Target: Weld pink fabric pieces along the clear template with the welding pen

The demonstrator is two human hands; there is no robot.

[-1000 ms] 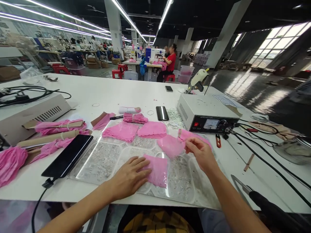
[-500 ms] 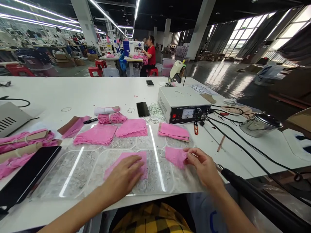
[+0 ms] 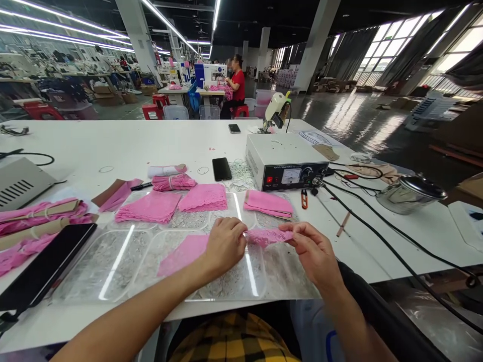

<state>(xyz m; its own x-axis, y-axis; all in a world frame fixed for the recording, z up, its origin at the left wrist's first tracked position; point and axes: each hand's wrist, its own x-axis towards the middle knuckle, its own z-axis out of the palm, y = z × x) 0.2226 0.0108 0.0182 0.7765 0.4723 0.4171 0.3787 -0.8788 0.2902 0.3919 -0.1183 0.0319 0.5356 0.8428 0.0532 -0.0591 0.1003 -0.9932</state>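
Stretched between my two hands is a small pink lace fabric piece (image 3: 265, 237), lifted over the clear plastic mat (image 3: 124, 261). My left hand (image 3: 227, 240) pinches its left end, and my right hand (image 3: 312, 247) pinches the right end. Another pink fabric piece (image 3: 184, 255) lies flat on the mat, partly covered by my left forearm. Behind my hands are a pink stack with scalloped edges (image 3: 204, 197), a second stack (image 3: 148, 207) left of it, and a folded pink stack (image 3: 268, 202) on the right.
A grey control box (image 3: 290, 156) with a meter stands behind, cables running right. Orange snips (image 3: 304, 199) lie before it. A phone (image 3: 222, 169), tied pink bundles (image 3: 41, 218), a long black device (image 3: 49, 261) and a glass jar (image 3: 409, 196) sit around. A co-worker (image 3: 237, 85) sews farther back.
My left hand has left the flat pink piece and moved right to grip the small lace piece. My right hand still holds that piece, now pulled out sideways.
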